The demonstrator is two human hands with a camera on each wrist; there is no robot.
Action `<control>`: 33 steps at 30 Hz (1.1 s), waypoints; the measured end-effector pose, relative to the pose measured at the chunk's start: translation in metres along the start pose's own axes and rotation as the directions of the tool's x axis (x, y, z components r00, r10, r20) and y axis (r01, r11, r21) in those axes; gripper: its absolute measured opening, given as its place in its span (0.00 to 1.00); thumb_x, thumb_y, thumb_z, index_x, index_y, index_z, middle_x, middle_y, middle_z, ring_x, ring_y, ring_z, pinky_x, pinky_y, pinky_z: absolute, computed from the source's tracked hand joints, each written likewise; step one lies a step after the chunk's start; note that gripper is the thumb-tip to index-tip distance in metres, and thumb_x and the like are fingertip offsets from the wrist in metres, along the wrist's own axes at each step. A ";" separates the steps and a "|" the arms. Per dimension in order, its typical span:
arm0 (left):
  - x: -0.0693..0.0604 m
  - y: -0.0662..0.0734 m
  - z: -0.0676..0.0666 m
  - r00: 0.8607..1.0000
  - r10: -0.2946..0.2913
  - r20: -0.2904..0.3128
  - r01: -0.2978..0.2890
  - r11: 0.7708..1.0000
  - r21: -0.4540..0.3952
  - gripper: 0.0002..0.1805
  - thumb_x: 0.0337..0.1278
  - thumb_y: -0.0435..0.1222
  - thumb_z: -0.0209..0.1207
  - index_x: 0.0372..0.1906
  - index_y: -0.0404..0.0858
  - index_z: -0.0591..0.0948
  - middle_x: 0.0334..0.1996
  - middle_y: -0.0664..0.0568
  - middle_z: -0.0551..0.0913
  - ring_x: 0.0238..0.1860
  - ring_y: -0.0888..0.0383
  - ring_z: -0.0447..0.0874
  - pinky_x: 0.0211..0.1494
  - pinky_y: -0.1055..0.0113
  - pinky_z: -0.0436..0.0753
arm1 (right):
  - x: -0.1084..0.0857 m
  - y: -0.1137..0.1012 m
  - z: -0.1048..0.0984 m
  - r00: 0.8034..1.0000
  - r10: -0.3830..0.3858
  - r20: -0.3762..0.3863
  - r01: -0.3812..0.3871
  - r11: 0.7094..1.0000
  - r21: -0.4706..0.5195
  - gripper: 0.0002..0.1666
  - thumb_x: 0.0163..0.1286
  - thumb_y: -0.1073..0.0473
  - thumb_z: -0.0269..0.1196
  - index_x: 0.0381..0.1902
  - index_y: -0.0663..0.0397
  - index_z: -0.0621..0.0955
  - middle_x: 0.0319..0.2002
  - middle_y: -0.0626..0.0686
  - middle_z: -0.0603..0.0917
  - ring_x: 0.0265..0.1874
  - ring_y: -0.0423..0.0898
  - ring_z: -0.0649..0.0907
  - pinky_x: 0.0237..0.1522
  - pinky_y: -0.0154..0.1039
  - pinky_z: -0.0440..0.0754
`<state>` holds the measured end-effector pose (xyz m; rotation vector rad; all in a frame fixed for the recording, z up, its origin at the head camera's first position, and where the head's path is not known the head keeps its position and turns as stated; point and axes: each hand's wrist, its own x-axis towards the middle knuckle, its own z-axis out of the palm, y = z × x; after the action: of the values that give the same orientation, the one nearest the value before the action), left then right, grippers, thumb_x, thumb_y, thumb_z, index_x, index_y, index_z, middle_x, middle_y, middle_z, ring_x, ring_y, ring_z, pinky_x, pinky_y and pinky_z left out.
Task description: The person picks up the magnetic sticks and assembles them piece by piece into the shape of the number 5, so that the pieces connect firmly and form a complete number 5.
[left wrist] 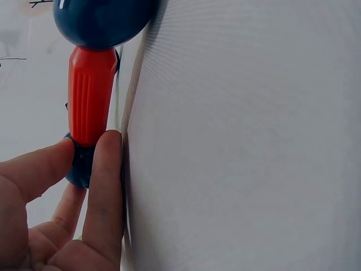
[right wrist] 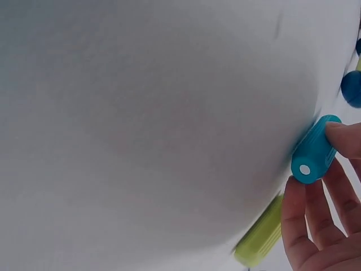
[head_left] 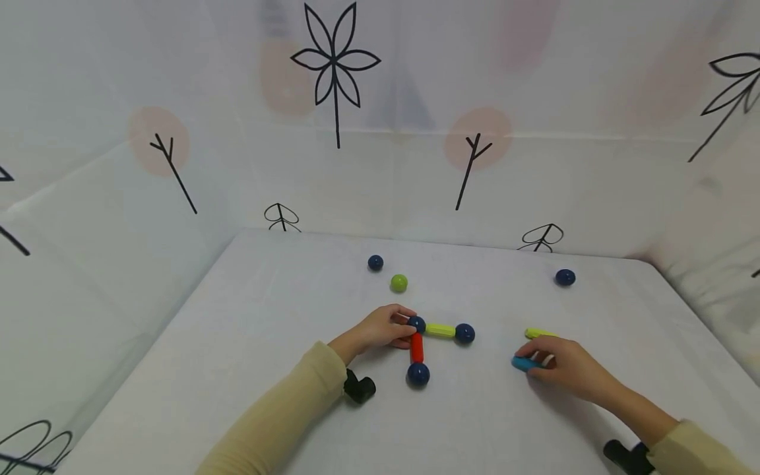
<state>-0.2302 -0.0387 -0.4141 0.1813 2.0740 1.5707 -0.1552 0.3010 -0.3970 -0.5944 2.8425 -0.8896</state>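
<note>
My left hand (head_left: 384, 326) pinches the dark blue corner ball (head_left: 417, 324) of an L-shaped piece. From that ball a yellow-green rod (head_left: 440, 330) runs right to another dark blue ball (head_left: 465, 334). A red rod (head_left: 417, 348) points toward me and ends in a third blue ball (head_left: 418, 375); the left wrist view shows thumb and fingers at the corner joint. My right hand (head_left: 564, 366) holds a light blue rod (right wrist: 315, 149) between thumb and fingers, its end showing a white dot. Beside those fingers lies a loose yellow-green rod (head_left: 539, 333).
Farther back on the white table (head_left: 285, 297) lie a dark blue ball (head_left: 375, 262) and a green ball (head_left: 399, 283). Another dark blue ball (head_left: 565, 277) sits at the back right. A patterned white cloth (head_left: 392, 185) hangs behind the table and at both sides.
</note>
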 end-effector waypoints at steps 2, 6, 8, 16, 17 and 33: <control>0.000 0.000 0.000 1.000 -0.001 -0.001 0.001 1.000 0.002 0.21 0.65 0.28 0.61 0.62 0.33 0.75 0.54 0.40 0.76 0.39 0.55 0.84 0.44 0.64 0.86 | 0.002 -0.003 0.002 1.000 -0.025 -0.001 0.025 1.000 0.008 0.15 0.56 0.71 0.71 0.41 0.59 0.85 0.39 0.49 0.84 0.33 0.35 0.79 0.32 0.32 0.81; -0.001 0.000 0.000 1.000 -0.001 -0.003 0.001 1.000 0.008 0.21 0.65 0.28 0.61 0.62 0.33 0.75 0.54 0.40 0.76 0.39 0.55 0.84 0.44 0.64 0.86 | 0.006 -0.011 0.007 0.997 -0.072 0.001 0.072 0.997 0.028 0.15 0.56 0.71 0.71 0.42 0.57 0.85 0.37 0.45 0.81 0.34 0.35 0.79 0.33 0.33 0.81; -0.001 0.000 0.000 1.000 -0.002 -0.004 0.003 1.000 0.009 0.21 0.66 0.28 0.61 0.62 0.33 0.75 0.54 0.40 0.76 0.39 0.56 0.84 0.44 0.64 0.86 | 0.008 -0.015 0.010 0.996 -0.086 0.009 0.085 0.996 0.038 0.15 0.57 0.70 0.71 0.42 0.56 0.85 0.37 0.44 0.81 0.34 0.35 0.79 0.34 0.33 0.81; -0.003 0.001 0.000 1.000 0.003 0.003 -0.003 1.000 -0.003 0.21 0.65 0.28 0.61 0.62 0.32 0.75 0.54 0.41 0.76 0.38 0.56 0.84 0.44 0.64 0.86 | 0.017 -0.031 0.016 0.990 -0.140 0.029 0.138 0.989 0.053 0.15 0.57 0.71 0.72 0.43 0.56 0.84 0.39 0.46 0.84 0.35 0.38 0.79 0.35 0.33 0.81; -0.003 0.001 0.000 1.000 0.004 0.003 -0.004 1.000 -0.004 0.21 0.65 0.28 0.61 0.62 0.32 0.75 0.53 0.41 0.76 0.38 0.56 0.84 0.44 0.63 0.86 | 0.018 -0.034 0.017 0.989 -0.144 0.035 0.141 0.988 0.057 0.15 0.57 0.71 0.72 0.43 0.56 0.84 0.40 0.46 0.84 0.35 0.38 0.80 0.35 0.33 0.81; 0.000 0.001 0.000 1.000 -0.003 0.004 0.003 1.000 -0.003 0.21 0.66 0.28 0.60 0.62 0.32 0.75 0.53 0.41 0.76 0.36 0.56 0.84 0.43 0.63 0.86 | 0.039 -0.063 0.032 0.972 -0.219 0.091 0.205 0.969 0.137 0.15 0.59 0.71 0.69 0.45 0.57 0.84 0.40 0.46 0.84 0.37 0.38 0.79 0.37 0.34 0.82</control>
<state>-0.2305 -0.0388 -0.4130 0.1801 2.0681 1.5707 -0.1627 0.2217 -0.3872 -0.9134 2.6405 -1.0286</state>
